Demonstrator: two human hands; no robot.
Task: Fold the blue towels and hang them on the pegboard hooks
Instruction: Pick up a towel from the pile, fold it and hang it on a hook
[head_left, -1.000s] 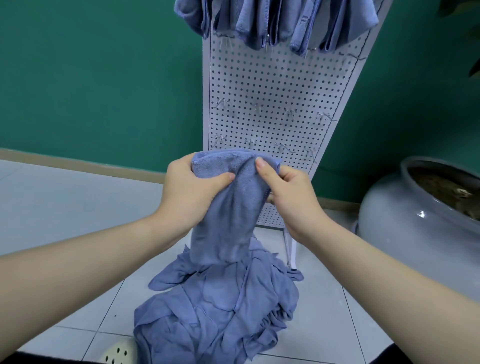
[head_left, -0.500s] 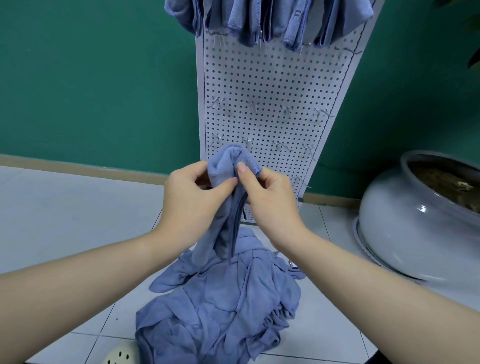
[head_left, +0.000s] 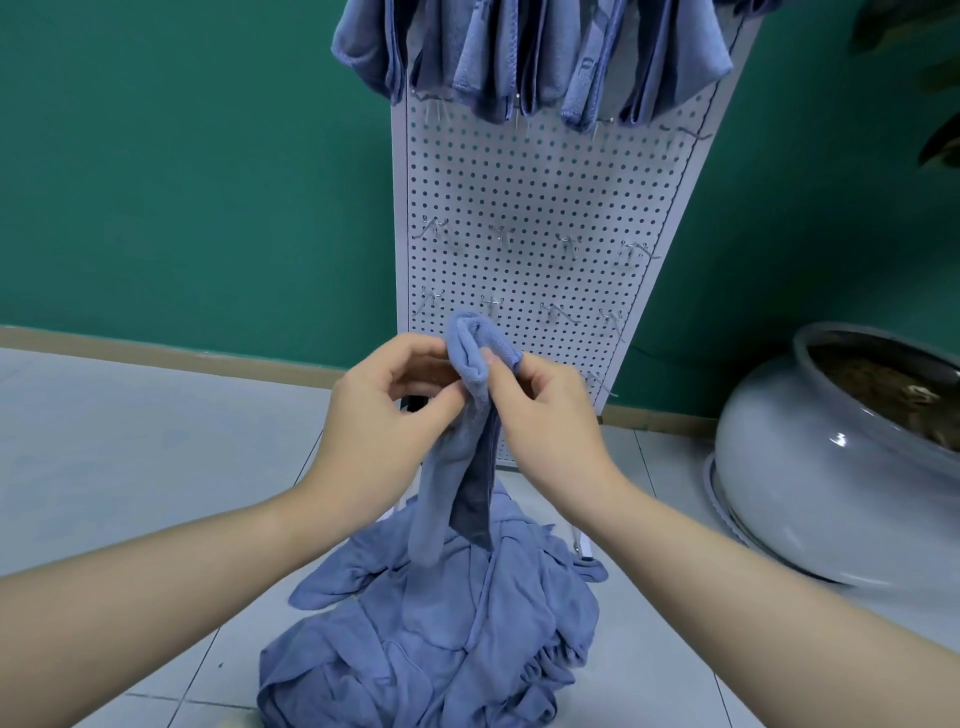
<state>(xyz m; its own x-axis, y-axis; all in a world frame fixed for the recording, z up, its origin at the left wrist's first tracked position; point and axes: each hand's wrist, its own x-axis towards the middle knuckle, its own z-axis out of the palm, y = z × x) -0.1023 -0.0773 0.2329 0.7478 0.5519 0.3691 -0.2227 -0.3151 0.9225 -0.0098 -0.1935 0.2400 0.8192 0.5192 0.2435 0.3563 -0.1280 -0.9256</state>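
A blue towel (head_left: 457, 467) hangs folded lengthwise in front of me, its bunched top between both hands. My left hand (head_left: 379, 421) pinches the upper fold from the left; my right hand (head_left: 545, 421) pinches it from the right. Below lies a heap of blue towels (head_left: 436, 629) on the floor. The white pegboard (head_left: 540, 208) stands behind, with several bare metal hooks (head_left: 498, 236) in two rows. Several folded blue towels (head_left: 519, 52) hang along its top.
A large grey glazed pot (head_left: 810, 467) sits on the tiled floor at the right. The green wall (head_left: 182, 156) is behind the pegboard. Plant leaves (head_left: 935, 140) show at the right edge. The pegboard's foot (head_left: 579, 545) stands beside the heap.
My hands have drawn together, folding the towel's top from a wide spread into a narrow bunch. The view has shifted slightly, with the pegboard now closer.
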